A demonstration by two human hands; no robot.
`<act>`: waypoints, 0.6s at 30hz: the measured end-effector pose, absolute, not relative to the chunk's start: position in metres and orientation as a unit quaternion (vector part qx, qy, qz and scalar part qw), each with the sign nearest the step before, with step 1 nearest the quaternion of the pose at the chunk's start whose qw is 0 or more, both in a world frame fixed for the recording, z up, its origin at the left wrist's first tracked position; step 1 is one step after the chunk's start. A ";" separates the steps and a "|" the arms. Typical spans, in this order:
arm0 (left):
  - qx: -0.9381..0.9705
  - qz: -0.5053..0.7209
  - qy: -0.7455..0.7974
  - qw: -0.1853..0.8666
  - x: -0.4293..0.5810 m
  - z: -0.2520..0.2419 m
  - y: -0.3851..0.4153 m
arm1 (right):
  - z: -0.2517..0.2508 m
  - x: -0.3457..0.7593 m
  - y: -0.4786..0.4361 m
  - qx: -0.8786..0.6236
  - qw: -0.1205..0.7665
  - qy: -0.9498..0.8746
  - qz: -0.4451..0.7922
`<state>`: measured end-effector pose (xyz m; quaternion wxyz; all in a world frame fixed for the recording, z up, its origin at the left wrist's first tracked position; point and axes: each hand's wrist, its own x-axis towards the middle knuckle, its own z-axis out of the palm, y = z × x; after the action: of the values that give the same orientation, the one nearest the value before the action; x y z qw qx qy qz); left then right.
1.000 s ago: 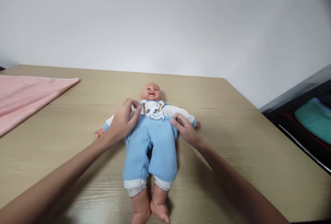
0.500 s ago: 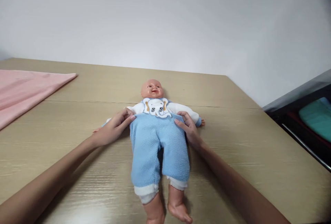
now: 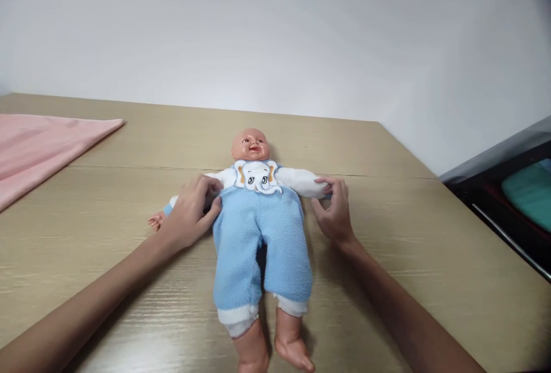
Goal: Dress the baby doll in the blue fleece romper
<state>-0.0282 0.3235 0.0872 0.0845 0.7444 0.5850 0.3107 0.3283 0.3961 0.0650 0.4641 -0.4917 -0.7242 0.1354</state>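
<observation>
A baby doll (image 3: 262,235) lies on its back, head away from me, in a light blue fleece outfit with white sleeves and an elephant's face (image 3: 257,178) on the chest. My left hand (image 3: 191,209) rests by the doll's arm on the left, curved fingers at the white sleeve and thumb beside the trunk, with a gap between them. At the other arm, my right hand (image 3: 338,212) has its fingertips on the sleeve (image 3: 301,181) near the cuff. Its thumb is apart, below the sleeve. The doll's hand on that side is hidden behind my fingers.
The doll lies on a wooden table (image 3: 150,298) with a seam across it. Pink cloth (image 3: 43,149) is spread at the left. A pale wall (image 3: 258,34) stands behind. Beyond the table's right edge is a dark object with something teal (image 3: 531,192) in it.
Both hands have let go of the outfit's sides. My right hand has moved right to the sleeve's end; my left has opened and shifted slightly left. The view has shifted slightly.
</observation>
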 end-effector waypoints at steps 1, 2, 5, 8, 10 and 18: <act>0.742 0.327 0.581 0.062 -0.027 0.088 0.321 | 0.069 0.335 0.399 -0.482 0.436 -0.754 0.096; 0.747 0.343 0.568 0.043 -0.025 0.089 0.318 | 0.072 0.341 0.402 -0.463 0.401 -0.787 0.069; 0.812 0.338 0.475 0.043 -0.016 0.092 0.309 | 0.074 0.358 0.413 -0.392 0.286 -0.873 0.055; 0.878 0.285 0.375 0.090 -0.005 0.088 0.306 | 0.070 0.367 0.421 -0.368 0.256 -0.891 0.075; 0.889 0.273 0.350 0.108 0.001 0.081 0.308 | 0.071 0.367 0.420 -0.371 0.286 -0.881 0.065; 0.863 0.290 0.396 0.118 0.024 0.083 0.313 | 0.140 0.330 0.386 -0.326 0.296 -0.888 -0.135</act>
<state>0.0237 0.3125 0.0835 0.1175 0.8633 0.3958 0.2901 0.3301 0.3860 0.1401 0.2956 -0.3260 -0.8878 -0.1349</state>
